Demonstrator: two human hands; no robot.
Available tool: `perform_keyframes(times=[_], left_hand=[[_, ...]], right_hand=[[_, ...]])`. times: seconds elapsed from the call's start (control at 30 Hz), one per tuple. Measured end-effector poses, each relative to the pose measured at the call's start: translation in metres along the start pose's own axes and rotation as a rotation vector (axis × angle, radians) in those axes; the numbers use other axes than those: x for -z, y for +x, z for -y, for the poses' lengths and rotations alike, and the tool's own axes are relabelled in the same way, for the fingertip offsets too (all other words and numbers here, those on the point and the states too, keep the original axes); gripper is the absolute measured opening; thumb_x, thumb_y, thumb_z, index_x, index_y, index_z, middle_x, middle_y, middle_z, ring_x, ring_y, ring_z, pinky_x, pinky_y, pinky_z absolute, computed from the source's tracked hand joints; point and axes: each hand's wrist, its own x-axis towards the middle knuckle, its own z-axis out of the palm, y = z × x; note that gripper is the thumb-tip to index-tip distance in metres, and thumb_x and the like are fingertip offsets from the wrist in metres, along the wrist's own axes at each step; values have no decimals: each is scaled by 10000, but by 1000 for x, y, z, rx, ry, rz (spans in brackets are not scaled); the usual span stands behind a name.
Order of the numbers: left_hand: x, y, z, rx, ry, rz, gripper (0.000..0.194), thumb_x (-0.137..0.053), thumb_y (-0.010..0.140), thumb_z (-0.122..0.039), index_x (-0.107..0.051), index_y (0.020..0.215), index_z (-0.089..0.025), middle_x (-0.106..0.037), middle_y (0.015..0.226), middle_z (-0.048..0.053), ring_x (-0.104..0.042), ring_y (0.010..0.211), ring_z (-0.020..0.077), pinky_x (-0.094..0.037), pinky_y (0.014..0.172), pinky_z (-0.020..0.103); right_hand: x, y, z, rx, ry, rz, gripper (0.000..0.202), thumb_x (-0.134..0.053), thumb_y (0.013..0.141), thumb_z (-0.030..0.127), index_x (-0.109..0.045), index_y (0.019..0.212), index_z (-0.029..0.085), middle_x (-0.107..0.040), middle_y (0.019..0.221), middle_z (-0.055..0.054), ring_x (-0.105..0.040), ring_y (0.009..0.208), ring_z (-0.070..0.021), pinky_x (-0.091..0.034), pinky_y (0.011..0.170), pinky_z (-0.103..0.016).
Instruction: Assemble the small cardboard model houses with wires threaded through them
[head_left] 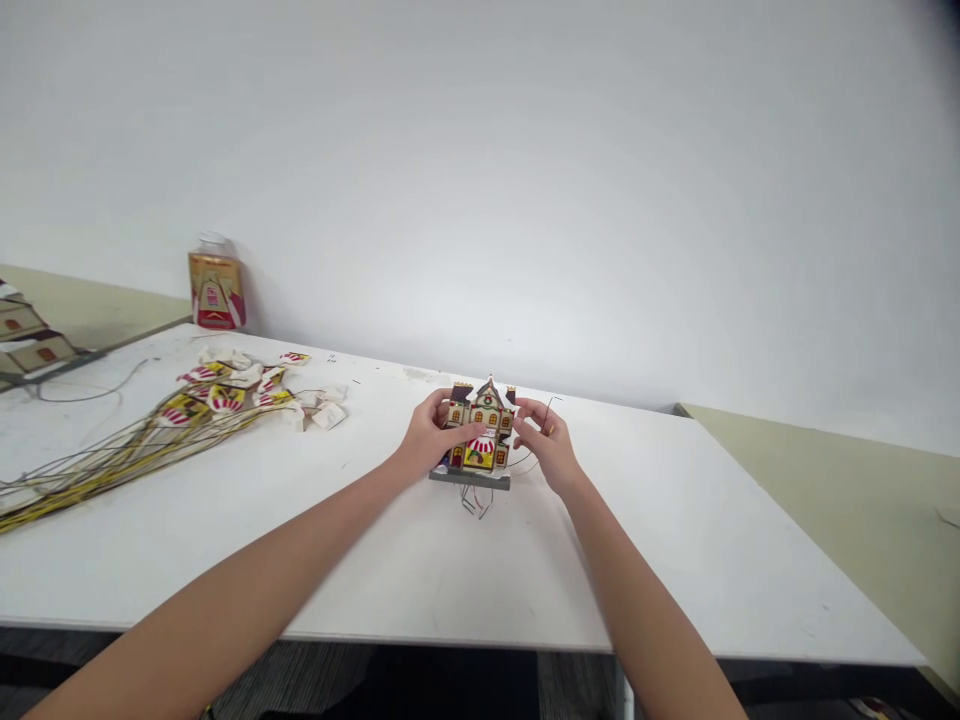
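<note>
A small painted model house (480,455) with a red-and-white striped awning is held upright over the middle of the white table. My left hand (433,438) grips its left side, the thumb lying across the front by the awning. Around the right side of the house are the bent fingers of my right hand (549,445), with a thin dark wire passing by them. Whether those fingers pinch the wire or the house's edge is too small to tell. Thin wires (475,500) hang below the grey base.
Several small awning pieces (227,398) with long yellow and dark wires (97,460) lie on the white table (375,590) at the left. A gold-and-red bottle (216,285) stands by the wall. Another model house (34,335) is at the far left edge.
</note>
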Motion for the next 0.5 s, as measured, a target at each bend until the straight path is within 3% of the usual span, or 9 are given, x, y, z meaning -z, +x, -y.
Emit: perform_keyframes(times=[0.33,0.5], left_hand=[[1,-3,0,-27,50,39,666,-867,523,-354,-525,1065,-174,-718,930,68,-701,835,259,-588,740,409],[2,-2,2,-41,64,54,663,-862,532,-352,-511,1066,-178,-714,920,64,-698,823,253,-583,722,388]], right_hand=[[-2,-2,7,70,0,1,505,-752,687,389,-614,1165,305,-441,742,61,-419,566,-64,-417,509,-231],[-2,-2,8,44,-1,11,485,-744,694,400,-634,1150,278,-322,588,90,-317,508,-64,-370,483,-228]])
